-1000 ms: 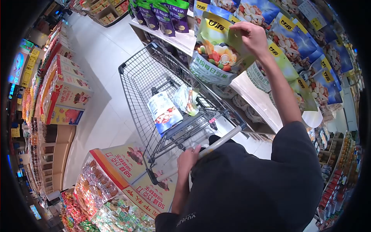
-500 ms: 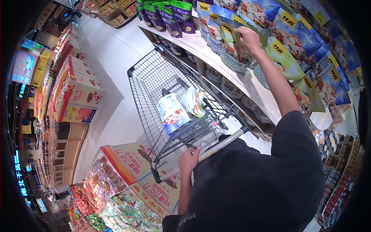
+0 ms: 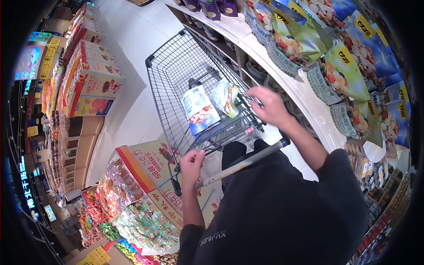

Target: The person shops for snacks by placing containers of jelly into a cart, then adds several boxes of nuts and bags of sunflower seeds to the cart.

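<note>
Right hand [image 3: 267, 106] hangs loosely spread, left hand [image 3: 192, 168] curls, grip unclear, near one cart [image 3: 242, 164] holding two bags [image 3: 200, 111].

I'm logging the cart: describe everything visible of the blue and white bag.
The blue and white bag looks like printed plastic, showing nuts and illegible lettering. It lies in the wire cart, blue end toward the handle, beside a greenish bag; whether they touch is unclear. Neither left hand nor right hand touches it.

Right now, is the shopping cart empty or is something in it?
Partly filled: in the shopping cart, a blue-and-white bag and a green-and-white bag lie side by side, with bare wire mesh around them.
</note>
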`<state>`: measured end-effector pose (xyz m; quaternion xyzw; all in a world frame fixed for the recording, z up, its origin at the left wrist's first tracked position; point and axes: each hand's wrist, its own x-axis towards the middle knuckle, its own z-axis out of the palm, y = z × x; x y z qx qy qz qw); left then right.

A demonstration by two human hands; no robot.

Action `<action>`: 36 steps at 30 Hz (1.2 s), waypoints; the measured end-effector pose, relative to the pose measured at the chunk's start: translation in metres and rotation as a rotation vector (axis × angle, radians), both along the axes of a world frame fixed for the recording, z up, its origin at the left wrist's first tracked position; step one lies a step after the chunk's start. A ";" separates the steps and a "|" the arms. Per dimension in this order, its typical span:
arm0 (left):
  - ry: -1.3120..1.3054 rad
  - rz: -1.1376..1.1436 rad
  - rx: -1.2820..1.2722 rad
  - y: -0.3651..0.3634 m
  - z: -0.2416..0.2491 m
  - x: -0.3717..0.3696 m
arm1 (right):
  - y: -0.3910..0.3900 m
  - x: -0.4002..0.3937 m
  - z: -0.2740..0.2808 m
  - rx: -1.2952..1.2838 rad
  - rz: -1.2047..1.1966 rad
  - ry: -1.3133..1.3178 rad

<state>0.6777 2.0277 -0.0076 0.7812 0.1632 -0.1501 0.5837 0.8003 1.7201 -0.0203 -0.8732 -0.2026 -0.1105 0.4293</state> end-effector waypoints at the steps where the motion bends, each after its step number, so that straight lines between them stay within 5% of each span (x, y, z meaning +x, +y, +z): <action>1: -0.035 -0.061 0.089 0.006 0.002 0.027 | 0.016 -0.019 -0.003 -0.044 0.043 0.157; 3: -0.071 -0.234 0.303 0.022 -0.021 0.083 | 0.040 -0.040 -0.022 -0.112 0.135 0.211; 6: -0.002 -0.582 0.711 0.043 -0.129 0.146 | 0.067 -0.059 -0.040 -0.224 0.149 0.389; 8: 0.317 -0.831 0.872 0.058 -0.222 0.166 | 0.074 -0.069 -0.048 -0.245 0.118 0.356; 14: 0.236 -0.827 1.056 0.083 -0.363 0.157 | 0.079 -0.050 -0.055 -0.300 -0.001 0.457; 19: 0.030 -0.876 1.127 0.088 -0.411 0.145 | 0.087 -0.045 -0.054 -0.263 -0.135 0.309; 21: -0.296 -0.733 1.229 0.092 -0.417 0.142 | 0.090 -0.041 -0.055 -0.246 -0.151 0.238; 26: -0.422 -0.525 1.055 0.110 -0.365 0.180 | 0.096 -0.031 -0.056 -0.262 -0.185 0.191; 29: -0.263 -0.480 0.901 0.122 -0.298 0.223 | 0.097 -0.028 -0.057 -0.251 -0.167 0.124; 33: -0.595 -0.064 0.757 0.139 -0.213 0.268 | 0.095 -0.030 -0.062 -0.198 -0.216 0.171; 36: -0.773 -0.082 0.580 0.133 -0.108 0.285 | 0.096 -0.034 -0.067 -0.158 -0.205 0.186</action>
